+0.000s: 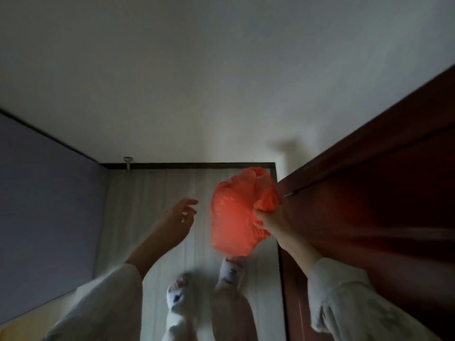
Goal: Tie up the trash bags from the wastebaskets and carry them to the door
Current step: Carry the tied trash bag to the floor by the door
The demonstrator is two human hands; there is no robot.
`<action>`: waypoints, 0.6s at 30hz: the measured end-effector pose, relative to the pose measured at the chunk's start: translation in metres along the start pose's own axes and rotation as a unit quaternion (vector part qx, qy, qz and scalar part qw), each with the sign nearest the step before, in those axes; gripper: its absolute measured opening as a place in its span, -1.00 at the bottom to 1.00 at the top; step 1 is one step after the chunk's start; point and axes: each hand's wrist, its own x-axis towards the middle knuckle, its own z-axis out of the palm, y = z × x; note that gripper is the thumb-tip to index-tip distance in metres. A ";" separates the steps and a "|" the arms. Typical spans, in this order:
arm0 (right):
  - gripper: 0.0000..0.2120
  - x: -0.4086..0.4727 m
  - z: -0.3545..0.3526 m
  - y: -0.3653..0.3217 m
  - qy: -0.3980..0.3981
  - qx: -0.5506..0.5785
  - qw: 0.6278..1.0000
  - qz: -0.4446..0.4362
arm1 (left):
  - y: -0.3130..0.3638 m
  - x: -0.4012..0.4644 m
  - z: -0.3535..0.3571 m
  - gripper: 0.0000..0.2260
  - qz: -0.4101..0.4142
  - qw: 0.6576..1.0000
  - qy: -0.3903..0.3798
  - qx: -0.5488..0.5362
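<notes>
The trash bag (pixel 234 215), a thin orange-red plastic one, hung in the air in front of us, just above our feet, close beside a dark reddish-brown wooden door (pixel 369 205) on our right. Our right hand (pixel 272 221) pinched the gathered plastic at the bag's upper right side, fingers curled round the bunched part, so the bag was carried by that one hand. Our left hand (pixel 181 214) was apart from the bag, off to its left, holding nothing, its fingers loosely spread and reaching toward it. Both arms wore pale sleeves. Below the bag we could see our two feet in white slippers (pixel 231 269), blurred, on a pale wood-grain floor (pixel 152 205), with a dark skirting line where the floor met a white wall. We judged the task well along for this bag: it was out of any wastebasket and already next to a door, though we could not tell whether its neck was knotted or only held closed. No other bag or wastebasket was in view. The bag's long axis ran roughly up and down the picture, its rounded bulk sagging toward our feet and a puffed end pointing away from us toward the wall.
</notes>
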 end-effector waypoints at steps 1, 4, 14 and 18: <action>-0.78 0.018 0.001 0.000 -0.002 -0.003 1.000 0.008 | -0.001 0.012 0.004 -0.71 0.003 1.000 -0.007 0.015; -0.95 0.097 0.009 0.007 -0.006 -0.010 1.000 0.012 | -0.017 0.075 0.030 -0.71 0.018 0.998 -0.029 0.061; -0.70 0.290 0.032 0.070 0.049 0.159 0.975 0.147 | -0.113 0.218 0.123 -0.70 0.003 0.993 -0.076 0.087; -0.69 0.324 0.030 0.093 0.070 0.222 0.959 0.163 | -0.142 0.234 0.147 -0.70 -0.008 0.991 -0.101 0.091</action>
